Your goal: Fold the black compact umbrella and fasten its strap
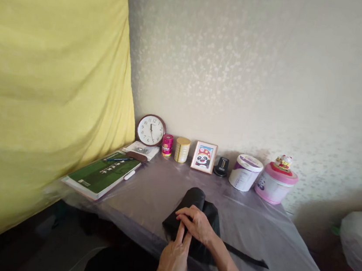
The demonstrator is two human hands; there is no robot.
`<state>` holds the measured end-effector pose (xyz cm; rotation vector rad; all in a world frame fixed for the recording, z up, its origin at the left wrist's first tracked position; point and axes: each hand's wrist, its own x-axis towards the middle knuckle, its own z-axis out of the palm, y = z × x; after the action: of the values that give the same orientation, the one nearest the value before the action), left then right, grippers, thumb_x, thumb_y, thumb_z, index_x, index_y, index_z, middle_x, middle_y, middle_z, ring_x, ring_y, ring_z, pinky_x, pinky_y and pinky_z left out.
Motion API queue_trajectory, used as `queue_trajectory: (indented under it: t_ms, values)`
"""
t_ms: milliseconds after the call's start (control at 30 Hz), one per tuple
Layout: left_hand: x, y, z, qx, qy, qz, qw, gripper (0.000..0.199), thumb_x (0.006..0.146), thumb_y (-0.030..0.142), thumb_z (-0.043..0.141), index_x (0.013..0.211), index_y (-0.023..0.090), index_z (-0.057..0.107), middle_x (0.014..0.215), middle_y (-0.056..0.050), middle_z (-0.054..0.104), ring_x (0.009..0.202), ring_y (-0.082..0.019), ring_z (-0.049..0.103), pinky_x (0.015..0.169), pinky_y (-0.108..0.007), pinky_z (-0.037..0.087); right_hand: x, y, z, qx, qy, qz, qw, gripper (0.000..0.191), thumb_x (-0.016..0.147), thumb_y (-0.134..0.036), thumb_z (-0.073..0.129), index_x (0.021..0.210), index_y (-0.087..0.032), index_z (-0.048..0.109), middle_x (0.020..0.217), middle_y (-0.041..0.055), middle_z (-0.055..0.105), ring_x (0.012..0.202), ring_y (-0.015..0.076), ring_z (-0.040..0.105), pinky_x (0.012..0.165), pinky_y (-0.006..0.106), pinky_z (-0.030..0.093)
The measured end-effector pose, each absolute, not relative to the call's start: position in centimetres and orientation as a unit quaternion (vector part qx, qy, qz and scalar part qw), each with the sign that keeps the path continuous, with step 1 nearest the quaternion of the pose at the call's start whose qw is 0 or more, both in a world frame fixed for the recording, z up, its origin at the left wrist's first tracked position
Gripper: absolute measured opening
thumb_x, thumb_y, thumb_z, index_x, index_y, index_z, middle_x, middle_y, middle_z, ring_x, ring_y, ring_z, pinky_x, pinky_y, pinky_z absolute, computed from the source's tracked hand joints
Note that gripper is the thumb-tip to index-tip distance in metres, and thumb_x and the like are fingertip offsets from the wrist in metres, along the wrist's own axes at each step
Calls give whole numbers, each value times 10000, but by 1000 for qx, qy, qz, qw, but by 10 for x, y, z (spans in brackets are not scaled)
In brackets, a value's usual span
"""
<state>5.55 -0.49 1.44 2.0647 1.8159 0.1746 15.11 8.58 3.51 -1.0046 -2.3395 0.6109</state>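
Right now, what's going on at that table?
Someone has both hands on a soft black bundle near the edge of the table. The right hand reaches across the left hand's fingertips, so I can't tell how tight the grip is. Part of the bundle looks rolled, and a black strap lies out to the right. A clock and a panda picture stand at the back.

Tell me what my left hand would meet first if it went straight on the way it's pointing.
Probably your right hand, whose fingers cross just ahead of your left hand, with the black bundle beyond; the overlap makes depth and contact hard to judge.
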Motion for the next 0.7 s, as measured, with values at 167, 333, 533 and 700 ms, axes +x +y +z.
queue_trajectory:
  t_ms: [167,333,533,700]
  values:
    - [58,-4,10,733,653,51,182,794,663,-31,385,1384,171,121,1462,-109,99,977,-201,570,803,-283,476,161,74,26,-307,-881,185,308,285,896,-297,382,976,-222,645,921,32,676,1010,170,530,885,310,422]
    - [61,-2,12,723,663,55,187,806,676,-62,299,1384,177,-5,1461,-116,-8,946,-186,588,774,-282,480,165,104,14,-305,-894,134,299,314,914,-279,333,984,-221,634,959,29,675,1080,176,507,980,376,344]
    - [61,-3,18,691,685,51,224,831,651,-84,281,1382,182,-12,1460,-124,17,1037,-192,549,838,-258,437,161,149,10,-350,-893,90,270,299,902,-278,359,912,-225,654,922,19,686,1062,168,515,974,358,314]
    - [59,-2,23,687,681,61,246,834,636,-67,301,1377,142,-20,1457,-132,-11,1033,-222,550,854,-293,433,161,175,9,-414,-871,117,238,316,891,-280,358,850,-242,670,924,5,683,1088,183,488,1008,388,243]
